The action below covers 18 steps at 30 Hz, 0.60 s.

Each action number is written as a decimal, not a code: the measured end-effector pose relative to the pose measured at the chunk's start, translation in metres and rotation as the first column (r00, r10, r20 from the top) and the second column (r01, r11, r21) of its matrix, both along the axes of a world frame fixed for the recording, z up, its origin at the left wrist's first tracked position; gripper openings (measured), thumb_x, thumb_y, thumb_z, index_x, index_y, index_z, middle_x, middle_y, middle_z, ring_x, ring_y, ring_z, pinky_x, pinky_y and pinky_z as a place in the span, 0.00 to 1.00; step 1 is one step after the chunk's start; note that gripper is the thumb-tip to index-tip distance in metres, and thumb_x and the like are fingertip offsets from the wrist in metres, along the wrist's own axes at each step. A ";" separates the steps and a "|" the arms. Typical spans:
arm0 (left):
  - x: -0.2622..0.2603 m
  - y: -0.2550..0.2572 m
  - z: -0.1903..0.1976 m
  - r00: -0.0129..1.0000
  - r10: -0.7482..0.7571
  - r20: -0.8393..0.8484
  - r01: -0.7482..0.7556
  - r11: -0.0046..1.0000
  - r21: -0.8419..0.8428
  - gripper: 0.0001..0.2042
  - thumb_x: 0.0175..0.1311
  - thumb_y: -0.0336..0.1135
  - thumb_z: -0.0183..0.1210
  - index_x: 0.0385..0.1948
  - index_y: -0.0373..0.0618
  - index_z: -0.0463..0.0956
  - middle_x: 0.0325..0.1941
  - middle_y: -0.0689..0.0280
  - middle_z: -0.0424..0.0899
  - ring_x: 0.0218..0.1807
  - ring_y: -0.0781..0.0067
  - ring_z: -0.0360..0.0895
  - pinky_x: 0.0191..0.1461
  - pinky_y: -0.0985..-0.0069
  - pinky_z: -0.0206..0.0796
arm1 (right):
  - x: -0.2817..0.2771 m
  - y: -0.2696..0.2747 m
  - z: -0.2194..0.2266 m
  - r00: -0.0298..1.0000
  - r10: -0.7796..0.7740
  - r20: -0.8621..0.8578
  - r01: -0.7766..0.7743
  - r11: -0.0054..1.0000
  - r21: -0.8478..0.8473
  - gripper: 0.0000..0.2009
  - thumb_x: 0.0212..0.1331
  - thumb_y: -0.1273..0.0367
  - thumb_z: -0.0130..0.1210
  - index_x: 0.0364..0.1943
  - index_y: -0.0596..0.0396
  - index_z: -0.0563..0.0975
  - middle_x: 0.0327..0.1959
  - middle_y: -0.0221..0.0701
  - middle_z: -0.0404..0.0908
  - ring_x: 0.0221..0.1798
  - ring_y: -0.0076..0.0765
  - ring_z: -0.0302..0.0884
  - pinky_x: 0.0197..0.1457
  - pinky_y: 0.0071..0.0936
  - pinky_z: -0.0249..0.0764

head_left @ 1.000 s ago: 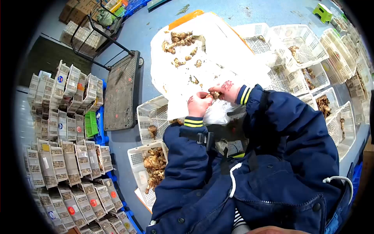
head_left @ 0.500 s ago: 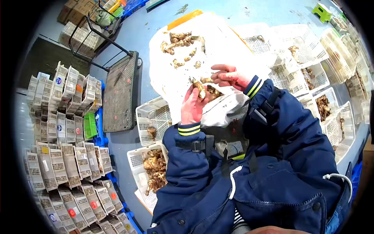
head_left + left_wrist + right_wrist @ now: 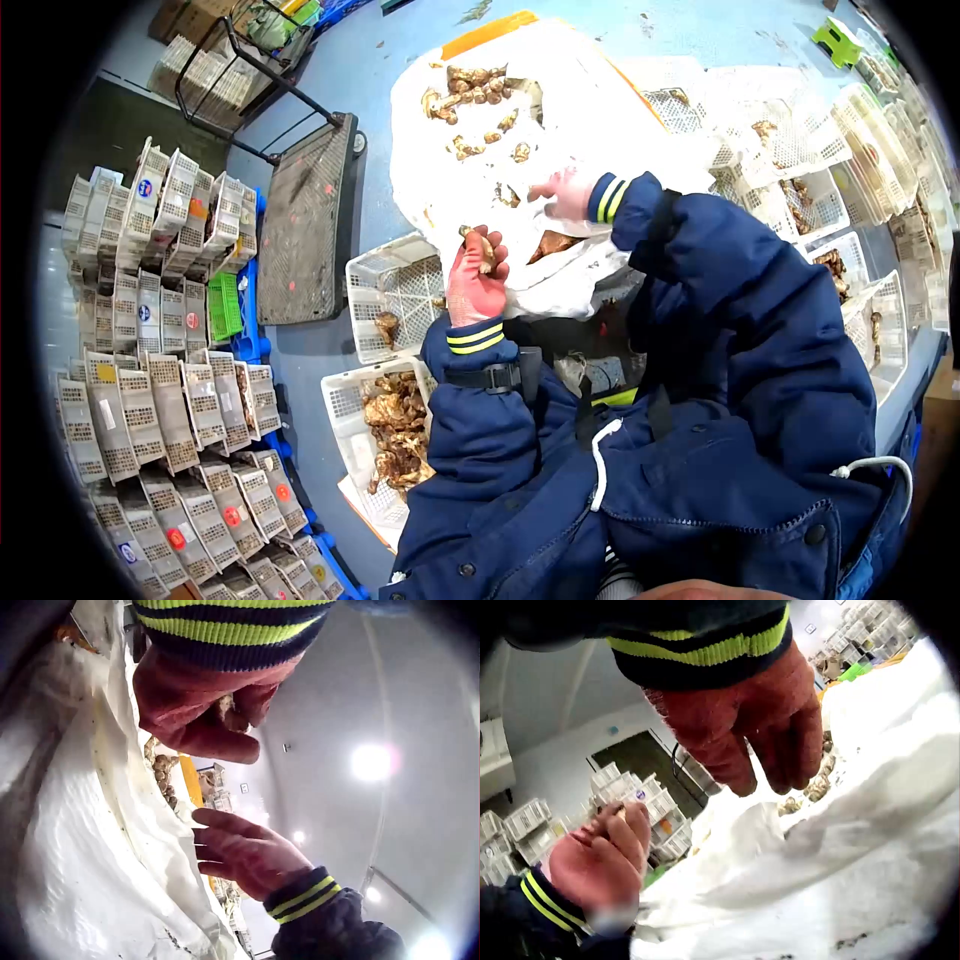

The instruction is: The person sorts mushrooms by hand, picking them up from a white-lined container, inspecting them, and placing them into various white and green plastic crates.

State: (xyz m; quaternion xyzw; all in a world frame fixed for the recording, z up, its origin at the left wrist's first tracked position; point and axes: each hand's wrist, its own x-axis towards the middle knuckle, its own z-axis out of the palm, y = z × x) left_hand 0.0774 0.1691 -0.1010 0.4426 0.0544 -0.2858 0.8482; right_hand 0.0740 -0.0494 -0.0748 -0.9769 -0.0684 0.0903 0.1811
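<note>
My left hand (image 3: 474, 288) holds a brown-and-white mushroom (image 3: 486, 254), with fingers curled round it, at the near left of a white-covered table. In the left wrist view only a bit of that mushroom (image 3: 227, 709) shows between fingers and thumb. To its right, my right hand (image 3: 568, 194) hovers over the white sheet (image 3: 590, 125) with extended fingers and nothing in its grasp. Several mushrooms (image 3: 478, 86) lie in a loose group toward the far side. A smaller dark piece (image 3: 508, 195) rests just left of my right fingertips. Brown mushroom (image 3: 553, 244) shows at the sheet's near folds.
A white crate (image 3: 345, 385) of mushrooms stands at lower left, with another crate (image 3: 362, 300) behind it. More crates (image 3: 850, 250) line the right side. A flat trolley (image 3: 310, 225) and stacked crates (image 3: 160, 400) on blue pallets occupy the left.
My hands, together at a small mushroom a second ago, are now apart. The left has shifted left and turned palm up with a mushroom; the right has moved slightly left since half a second ago.
</note>
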 end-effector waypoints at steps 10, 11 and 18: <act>0.006 -0.002 0.001 0.975 -0.222 0.004 0.198 0.856 -0.477 0.26 0.61 0.54 0.46 0.53 0.45 0.62 0.52 0.61 0.71 0.50 0.65 0.71 0.51 0.68 0.67 | -0.021 -0.048 -0.009 0.952 -0.303 -0.046 0.221 0.577 0.786 0.27 0.44 0.68 0.59 0.52 0.58 0.68 0.30 0.32 0.80 0.31 0.24 0.75 0.38 0.20 0.70; 0.004 -0.006 0.005 0.974 -0.227 0.007 0.203 0.856 -0.476 0.26 0.61 0.54 0.46 0.53 0.45 0.62 0.52 0.61 0.71 0.50 0.65 0.71 0.51 0.68 0.67 | -0.033 -0.061 0.002 0.912 -0.360 -0.198 0.334 0.368 0.868 0.25 0.47 0.70 0.57 0.52 0.61 0.67 0.33 0.29 0.79 0.30 0.19 0.72 0.33 0.18 0.69; -0.010 -0.037 0.019 0.979 -0.205 -0.009 0.174 0.851 -0.496 0.33 0.58 0.60 0.44 0.56 0.41 0.56 0.58 0.54 0.63 0.57 0.56 0.64 0.56 0.61 0.61 | -0.078 -0.096 -0.008 0.811 -0.383 -0.443 0.369 -0.254 0.894 0.15 0.57 0.72 0.48 0.49 0.56 0.69 0.37 0.33 0.77 0.33 0.23 0.75 0.34 0.16 0.72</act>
